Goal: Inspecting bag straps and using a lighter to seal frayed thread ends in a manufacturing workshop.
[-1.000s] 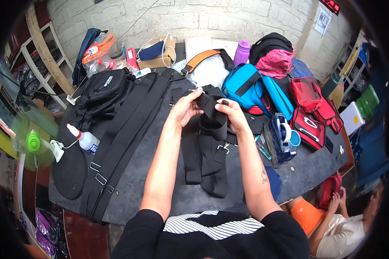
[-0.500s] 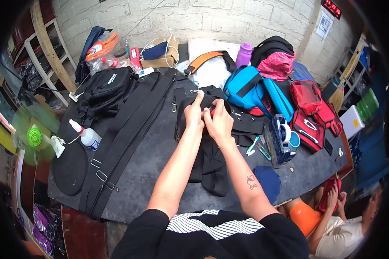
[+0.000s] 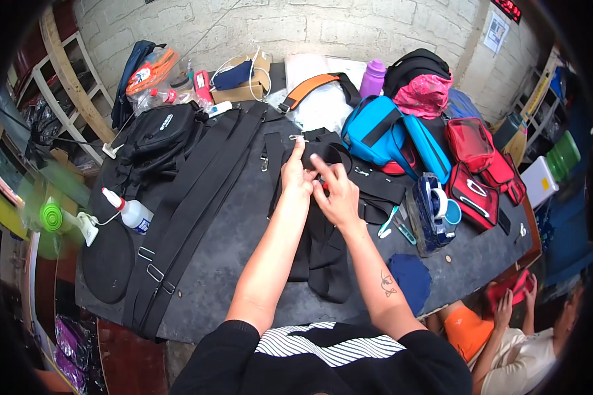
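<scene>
My left hand (image 3: 298, 176) is closed on a black webbing strap (image 3: 319, 153), one digit stretched up toward a silver metal hook (image 3: 298, 137) at the strap's far end. Close on its right is my right hand (image 3: 338, 196), index finger raised and the other fingers curled. A small red thing (image 3: 325, 186) shows between its fingers; its kind is too small to make out. More black webbing (image 3: 323, 263) hangs down between my forearms onto the dark table. Another metal hook (image 3: 264, 164) lies left of my left hand.
Long black straps (image 3: 197, 204) with buckles and a black bag (image 3: 165, 135) lie left, beside a spray bottle (image 3: 136, 214) and a green fan (image 3: 51, 214). Blue (image 3: 375, 135) and red bags (image 3: 471, 197), plus a tape dispenser (image 3: 431, 220), occupy the right. A person (image 3: 507, 345) sits lower right.
My right hand has drawn slightly back from the strap, and its index finger has lifted. My left hand stays nearly in place. The seated person's hands have raised the red item.
</scene>
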Motion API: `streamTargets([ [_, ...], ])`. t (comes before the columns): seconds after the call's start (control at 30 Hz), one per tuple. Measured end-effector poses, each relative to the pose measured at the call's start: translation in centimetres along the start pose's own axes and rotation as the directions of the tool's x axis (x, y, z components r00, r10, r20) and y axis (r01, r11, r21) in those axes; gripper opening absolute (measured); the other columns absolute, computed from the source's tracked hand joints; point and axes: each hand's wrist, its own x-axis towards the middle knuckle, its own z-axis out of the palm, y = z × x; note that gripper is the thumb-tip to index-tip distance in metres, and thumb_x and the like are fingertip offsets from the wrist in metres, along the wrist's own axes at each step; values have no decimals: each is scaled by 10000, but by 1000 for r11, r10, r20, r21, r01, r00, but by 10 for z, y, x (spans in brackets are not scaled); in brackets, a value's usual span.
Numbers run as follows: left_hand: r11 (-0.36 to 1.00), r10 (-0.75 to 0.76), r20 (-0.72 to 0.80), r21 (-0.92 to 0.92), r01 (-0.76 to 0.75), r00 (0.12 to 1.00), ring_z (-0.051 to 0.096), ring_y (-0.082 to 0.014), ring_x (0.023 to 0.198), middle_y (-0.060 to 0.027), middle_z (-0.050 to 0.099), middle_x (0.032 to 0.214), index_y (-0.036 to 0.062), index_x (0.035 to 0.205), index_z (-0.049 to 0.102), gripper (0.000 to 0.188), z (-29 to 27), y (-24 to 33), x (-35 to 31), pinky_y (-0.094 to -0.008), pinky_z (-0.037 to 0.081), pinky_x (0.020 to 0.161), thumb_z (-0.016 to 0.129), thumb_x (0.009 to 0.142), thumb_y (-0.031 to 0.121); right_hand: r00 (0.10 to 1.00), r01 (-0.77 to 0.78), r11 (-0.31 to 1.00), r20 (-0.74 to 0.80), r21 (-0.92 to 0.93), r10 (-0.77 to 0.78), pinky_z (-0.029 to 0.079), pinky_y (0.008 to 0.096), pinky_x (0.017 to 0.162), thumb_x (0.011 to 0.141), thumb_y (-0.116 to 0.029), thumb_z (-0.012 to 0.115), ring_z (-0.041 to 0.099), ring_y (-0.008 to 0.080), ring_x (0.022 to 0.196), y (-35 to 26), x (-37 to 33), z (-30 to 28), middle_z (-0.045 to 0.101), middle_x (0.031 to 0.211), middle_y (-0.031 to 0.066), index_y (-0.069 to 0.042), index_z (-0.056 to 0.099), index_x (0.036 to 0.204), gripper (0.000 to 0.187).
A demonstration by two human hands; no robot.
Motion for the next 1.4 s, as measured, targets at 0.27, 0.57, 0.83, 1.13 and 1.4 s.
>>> streamTargets([
  [0.27, 985, 170, -51, 4, -170, 984, 641, -241, 811, -128, 628, 913, 16, 982, 573, 371, 16, 1, -18, -418, 540, 732, 716, 794, 304, 979, -116, 990, -158, 80, 127, 490, 359, 613, 764, -135, 636, 612, 271, 689, 4, -2, 3, 577, 799, 109, -47, 516, 1146, 410],
  [0.57, 994, 109, 171, -5, -110, 979, 586, -146, 587, -75, 617, 788, 58, 956, 562, 246, 15, -8, -15, -263, 493, 527, 596, 854, 280, 893, -444, 892, -45, 86, 449, 482, 427, 664, 731, -182, 633, 602, 335, 743, -3, 26, 9, 563, 867, 154, -16, 409, 1169, 520],
  [0.83, 995, 99, 109, 15, -101, 989, 547, -132, 500, -52, 594, 648, 43, 780, 591, 238, 21, -13, -23, -244, 442, 456, 628, 833, 273, 867, -494, 868, -48, 59, 496, 474, 461, 695, 712, -157, 614, 600, 365, 798, 0, 29, 16, 501, 1041, 192, -9, 356, 1185, 559],
  [1.13, 996, 88, 157, 19, -93, 984, 593, -140, 526, -68, 621, 707, 33, 841, 589, 260, 18, -11, -19, -245, 479, 458, 594, 856, 293, 870, -494, 868, 38, 50, 492, 470, 414, 635, 739, -222, 624, 595, 309, 706, 5, 16, 17, 543, 837, 122, -35, 382, 1121, 490],
  [1.4, 985, 158, 150, 47, -167, 976, 613, -143, 720, -70, 630, 873, 38, 977, 592, 257, 12, -12, -22, -270, 502, 634, 586, 873, 273, 868, -480, 867, -66, 134, 491, 463, 399, 642, 774, -266, 642, 582, 285, 708, 0, 15, 17, 544, 815, 123, -40, 390, 1041, 431],
])
